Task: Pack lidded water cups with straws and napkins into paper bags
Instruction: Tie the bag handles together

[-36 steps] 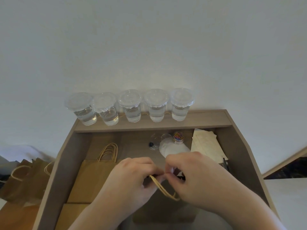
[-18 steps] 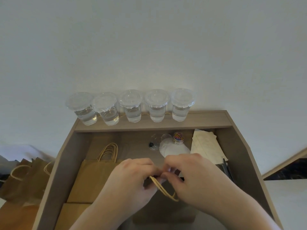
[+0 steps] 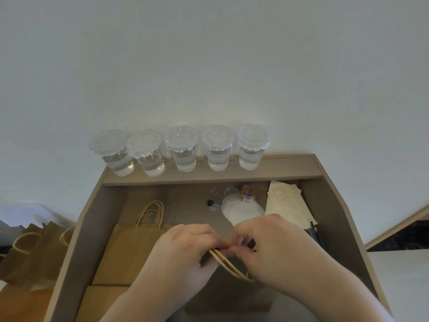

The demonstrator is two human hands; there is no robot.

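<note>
Several clear lidded cups of water (image 3: 185,149) stand in a row on the back ledge of a wooden tray desk (image 3: 320,196). My left hand (image 3: 181,254) and my right hand (image 3: 276,245) meet over a brown paper bag (image 3: 229,296), both pinching its top edge where the twisted paper handles (image 3: 228,266) come out. Most of that bag is hidden under my hands. A stack of flat paper bags (image 3: 125,249) lies to the left. Beige napkins (image 3: 287,205) lie at the back right.
Loose clear lids (image 3: 243,210), a small jar of coloured clips (image 3: 248,194) and a small clear bottle (image 3: 213,201) sit behind my hands. Dark straws or pens (image 3: 315,233) lie at the right wall. More paper bags (image 3: 32,249) stand outside the tray on the left.
Both hands keep working the bag's top edge in place; the fingers have shifted slightly and the handles hang a little lower.
</note>
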